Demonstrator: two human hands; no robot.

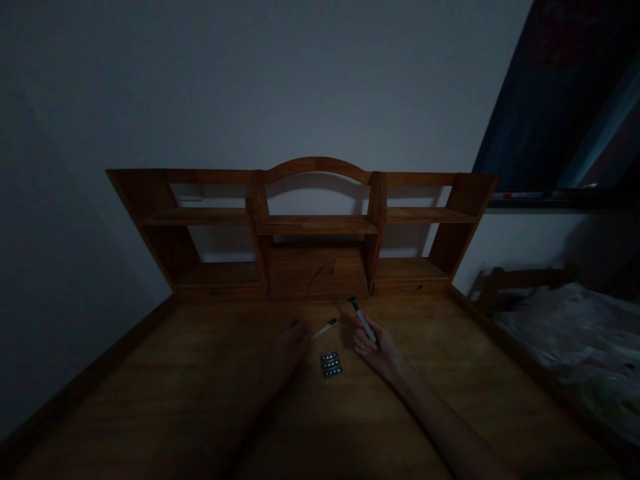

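Observation:
My right hand [379, 350] is closed round the grey handle of a razor [366, 325], its dark head pointing up and away to the left. To the left, my left hand [293, 343] is dim and smeared, so its fingers are hard to make out. Close by its fingertips is a slim pale stick with a dark end [326, 328]; whether the hand touches it I cannot tell. Between my forearms a small tray of shiny, dark-framed pieces [331, 364], like razor cartridges in rows, lies on the wooden desk [210, 373].
A wooden shelf unit [317, 225] with open compartments stands along the desk's back edge. A thin dark cord or crack-like line [320, 272] shows on its middle panel. Raised edging runs along the desk's sides. At the right lies a pile of pale plastic [575, 333]. The light is low.

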